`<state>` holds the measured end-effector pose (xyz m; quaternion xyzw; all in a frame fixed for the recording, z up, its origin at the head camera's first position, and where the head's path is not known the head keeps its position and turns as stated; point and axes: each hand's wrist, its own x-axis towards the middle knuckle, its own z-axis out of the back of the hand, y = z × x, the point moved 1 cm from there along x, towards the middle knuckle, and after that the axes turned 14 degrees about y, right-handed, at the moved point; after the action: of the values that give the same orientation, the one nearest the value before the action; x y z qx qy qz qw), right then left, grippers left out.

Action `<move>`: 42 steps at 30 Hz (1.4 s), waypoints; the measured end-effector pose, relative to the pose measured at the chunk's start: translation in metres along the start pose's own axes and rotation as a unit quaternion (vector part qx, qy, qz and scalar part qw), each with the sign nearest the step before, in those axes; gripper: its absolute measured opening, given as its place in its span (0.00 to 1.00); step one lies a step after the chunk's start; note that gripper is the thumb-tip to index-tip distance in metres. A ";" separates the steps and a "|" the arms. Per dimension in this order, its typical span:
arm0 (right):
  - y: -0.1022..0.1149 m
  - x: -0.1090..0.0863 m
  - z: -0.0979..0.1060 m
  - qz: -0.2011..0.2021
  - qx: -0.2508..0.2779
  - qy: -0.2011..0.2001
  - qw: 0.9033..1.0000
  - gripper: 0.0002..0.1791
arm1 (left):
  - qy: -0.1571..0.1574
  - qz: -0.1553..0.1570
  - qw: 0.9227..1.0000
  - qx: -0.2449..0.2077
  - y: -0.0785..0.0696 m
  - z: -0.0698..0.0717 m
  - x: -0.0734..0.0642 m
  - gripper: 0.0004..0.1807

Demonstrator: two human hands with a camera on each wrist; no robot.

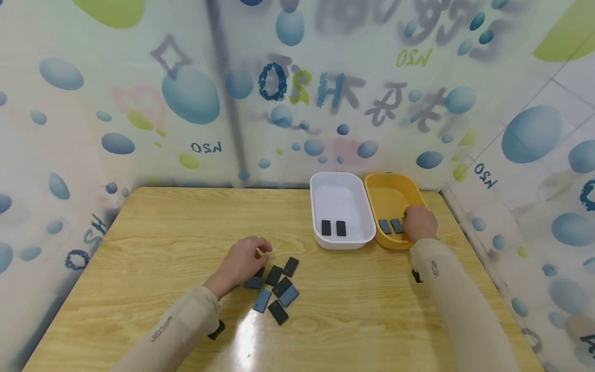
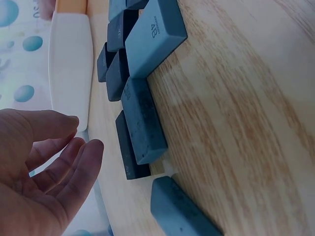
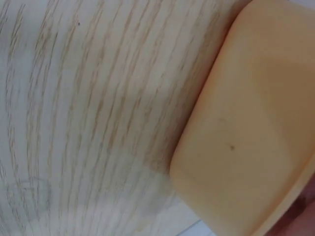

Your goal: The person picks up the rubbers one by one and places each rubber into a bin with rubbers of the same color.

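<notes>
Two trays (image 1: 342, 238) sit side by side at the table's (image 1: 153, 232) far right; loose blocks (image 1: 278, 290) lie scattered near the centre, left of them.

One eraser (image 2: 155, 37) has "4B" on its side in the left wrist view. The bubble-print curtain (image 1: 139, 103) says "OSN" in several spots, probably mirrored. Both sleeves have small print, too tiny to read.

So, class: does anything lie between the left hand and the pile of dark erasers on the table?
Nothing visible does. The left hand rests on the table right at the pile of erasers, its fingers relaxed in the wrist view and holding nothing, with only bare wood between.
</notes>
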<state>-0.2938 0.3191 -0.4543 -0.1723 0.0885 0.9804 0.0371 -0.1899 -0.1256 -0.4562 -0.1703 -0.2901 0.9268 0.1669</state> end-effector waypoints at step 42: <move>0.039 -0.051 0.014 0.046 0.009 -0.033 0.998 0.15 | 0.003 -0.003 1.000 -0.005 -0.011 0.003 -0.002 0.08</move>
<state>-0.2541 0.2811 -0.4177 -0.1356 0.1040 0.9853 -0.0036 -0.1871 -0.1196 -0.4467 -0.1730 -0.2950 0.9243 0.1695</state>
